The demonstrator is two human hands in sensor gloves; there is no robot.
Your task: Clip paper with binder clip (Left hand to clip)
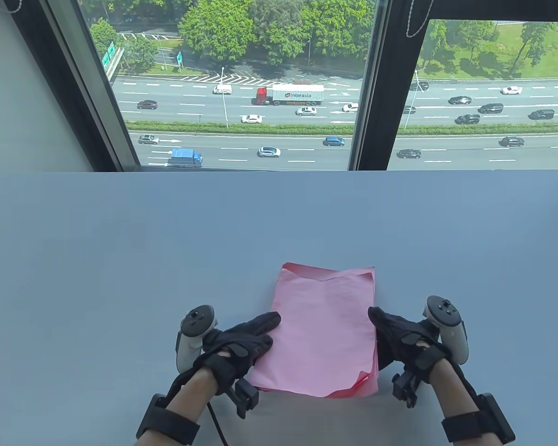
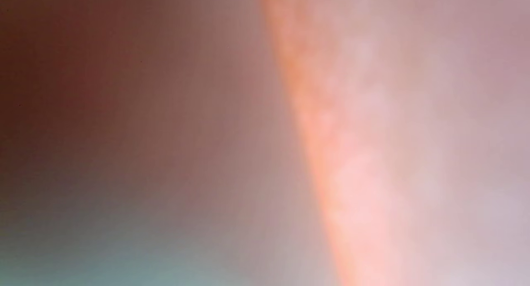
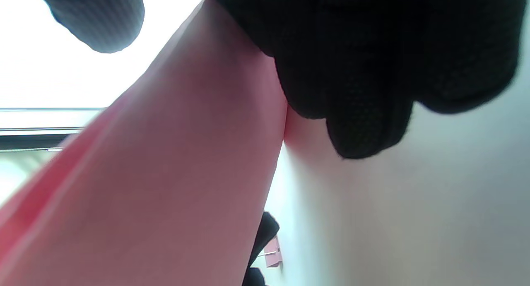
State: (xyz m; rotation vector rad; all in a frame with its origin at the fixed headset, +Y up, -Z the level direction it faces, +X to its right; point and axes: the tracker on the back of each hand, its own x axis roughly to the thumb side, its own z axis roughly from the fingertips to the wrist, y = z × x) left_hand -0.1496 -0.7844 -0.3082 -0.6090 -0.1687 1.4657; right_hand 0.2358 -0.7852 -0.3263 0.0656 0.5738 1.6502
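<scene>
- Paper (image 1: 323, 330), a pink stack, lies on the blue-grey table (image 1: 121, 260) near its front edge, corners slightly curled.
- Left hand (image 1: 242, 341) rests on the stack's left edge, fingers flat over the sheet.
- Right hand (image 1: 402, 339) holds the right edge; the right wrist view shows gloved fingers (image 3: 364, 124) against the lifted paper (image 3: 174, 174).
- Hands sit apart, one at each side.
- A small pink binder clip (image 3: 273, 253) appears beneath the paper, blurred.
- Left wrist view is a pink blur.

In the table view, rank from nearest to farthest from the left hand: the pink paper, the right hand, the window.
1. Pink paper: touching the left hand at its left edge.
2. Right hand: across the paper, at its right edge.
3. Window: beyond the table's far edge.
</scene>
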